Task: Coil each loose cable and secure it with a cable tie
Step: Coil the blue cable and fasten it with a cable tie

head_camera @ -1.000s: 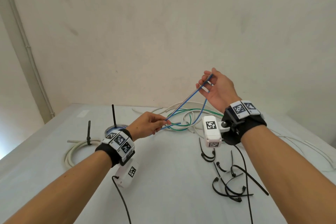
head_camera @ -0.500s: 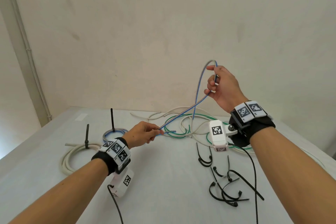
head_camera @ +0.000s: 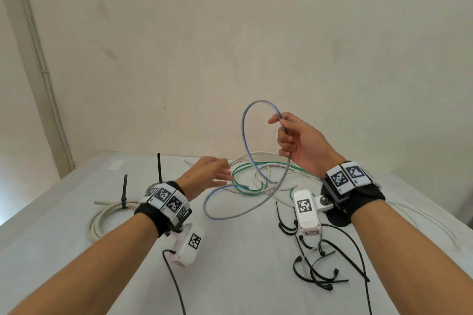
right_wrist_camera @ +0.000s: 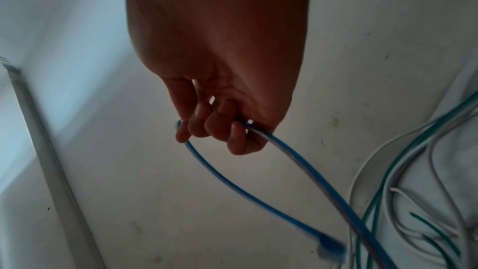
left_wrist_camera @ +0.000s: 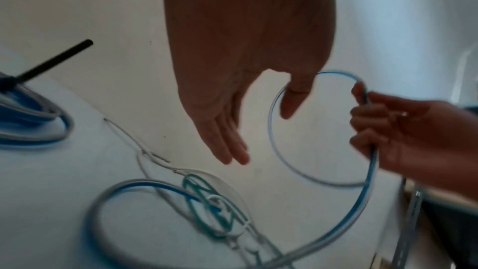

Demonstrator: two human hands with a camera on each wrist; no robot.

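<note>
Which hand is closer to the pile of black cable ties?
Right. The right hand is raised above and behind the ties; the left hand is farther left.

Soft, even daylight fills the head view, brighter at the far left edge, where wide-angle bending bows the wall trim (head_camera: 38,64). Both wrist views run dim and bluish, the left hand (left_wrist_camera: 248,52) and right hand (right_wrist_camera: 220,48) backlit and motion-blurred.
</note>
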